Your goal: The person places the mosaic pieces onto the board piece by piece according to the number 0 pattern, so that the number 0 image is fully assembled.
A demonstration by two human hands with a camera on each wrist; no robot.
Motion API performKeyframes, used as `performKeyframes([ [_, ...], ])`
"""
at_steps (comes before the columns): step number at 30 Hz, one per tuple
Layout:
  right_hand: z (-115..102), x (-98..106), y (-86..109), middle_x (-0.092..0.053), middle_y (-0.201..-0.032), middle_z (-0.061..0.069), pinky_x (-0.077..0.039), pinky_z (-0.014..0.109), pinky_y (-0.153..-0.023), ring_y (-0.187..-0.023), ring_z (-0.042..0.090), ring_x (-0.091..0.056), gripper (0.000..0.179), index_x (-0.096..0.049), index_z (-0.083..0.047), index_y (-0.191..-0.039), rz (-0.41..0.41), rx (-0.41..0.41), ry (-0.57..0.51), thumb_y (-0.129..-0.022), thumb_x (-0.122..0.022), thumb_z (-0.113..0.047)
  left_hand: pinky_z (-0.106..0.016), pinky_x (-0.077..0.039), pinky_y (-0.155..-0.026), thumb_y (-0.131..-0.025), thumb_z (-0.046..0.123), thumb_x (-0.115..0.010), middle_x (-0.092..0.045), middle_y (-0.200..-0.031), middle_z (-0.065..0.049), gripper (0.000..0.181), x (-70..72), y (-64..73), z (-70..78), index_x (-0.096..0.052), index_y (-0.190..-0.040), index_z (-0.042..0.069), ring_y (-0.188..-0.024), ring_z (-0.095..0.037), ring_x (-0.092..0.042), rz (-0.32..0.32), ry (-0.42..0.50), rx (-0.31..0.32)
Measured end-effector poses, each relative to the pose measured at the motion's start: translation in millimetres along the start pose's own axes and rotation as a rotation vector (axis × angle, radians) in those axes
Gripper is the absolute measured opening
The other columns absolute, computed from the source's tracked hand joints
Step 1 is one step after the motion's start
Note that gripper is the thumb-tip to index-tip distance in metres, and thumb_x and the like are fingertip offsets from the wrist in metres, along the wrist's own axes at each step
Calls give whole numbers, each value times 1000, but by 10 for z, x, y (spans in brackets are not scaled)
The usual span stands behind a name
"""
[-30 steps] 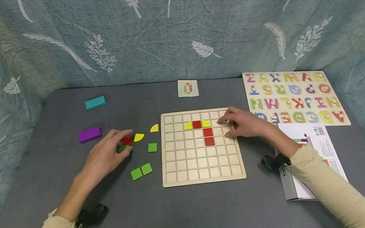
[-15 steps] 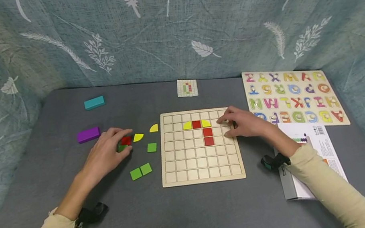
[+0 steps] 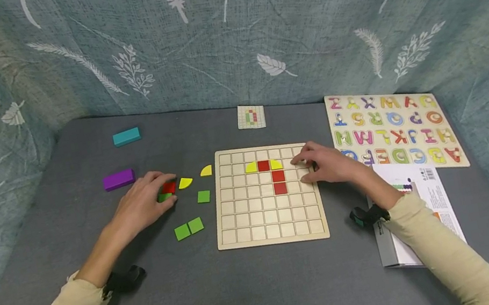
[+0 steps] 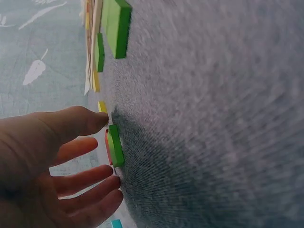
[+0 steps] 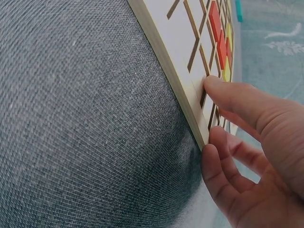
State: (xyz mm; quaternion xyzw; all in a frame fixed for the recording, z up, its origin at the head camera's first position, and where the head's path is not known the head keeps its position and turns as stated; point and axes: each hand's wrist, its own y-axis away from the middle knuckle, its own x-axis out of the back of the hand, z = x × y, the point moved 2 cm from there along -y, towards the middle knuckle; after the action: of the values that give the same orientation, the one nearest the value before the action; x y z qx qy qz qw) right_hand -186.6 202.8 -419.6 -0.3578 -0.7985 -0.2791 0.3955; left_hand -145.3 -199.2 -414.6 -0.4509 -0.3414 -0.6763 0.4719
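My left hand (image 3: pixel 142 202) hovers low at the left of the table, thumb and fingers spread around a red square tile (image 3: pixel 169 188) and a green square tile (image 4: pixel 116 146). In the left wrist view the thumb stands apart from the fingers, with the two tiles seen between them. My right hand (image 3: pixel 327 164) rests at the right edge of the wooden grid board (image 3: pixel 246 247), thumb and fingertips on its border squares. On the board, red squares (image 3: pixel 279 182) and yellow quarter-circles (image 3: pixel 251 167) form a short bent row.
Loose yellow quarter-circles (image 3: pixel 185 183) and green squares (image 3: pixel 195 225) lie left of the board. Further left are a purple block (image 3: pixel 119 179) and a teal block (image 3: pixel 126 137). A pattern card (image 3: pixel 251 117) lies behind; a letter puzzle (image 3: pixel 460 164) and a white box (image 3: pixel 446 226) stand right.
Both hands stay nearly in place. The left hand shifts only very slightly over the red and green tiles; the board and its pieces look the same.
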Motion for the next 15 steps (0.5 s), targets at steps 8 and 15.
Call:
performKeyframes([
  [8, 2, 7, -4, -50, -119, 15, -42, 33, -75, -86, 20, -51, 42, -61, -7, -128, -10, -5, -33, -88, -70, -16, -47, -49, -73, -90, 21, -67, -56, -124, -22, 42, 3, -88, 38, -62, -129, 7, -96, -34, -58, -24, -76, 67],
  [15, 14, 24, -15, -49, -121, 15, -42, 33, -76, -88, 20, -51, 42, -60, -6, -129, -16, -5, -42, -89, -69, -16, -37, -44, -59, -88, 19, -69, -57, -118, -22, 35, 38, -130, 71, -67, -121, 8, -83, -30, -56, -10, -105, 51],
])
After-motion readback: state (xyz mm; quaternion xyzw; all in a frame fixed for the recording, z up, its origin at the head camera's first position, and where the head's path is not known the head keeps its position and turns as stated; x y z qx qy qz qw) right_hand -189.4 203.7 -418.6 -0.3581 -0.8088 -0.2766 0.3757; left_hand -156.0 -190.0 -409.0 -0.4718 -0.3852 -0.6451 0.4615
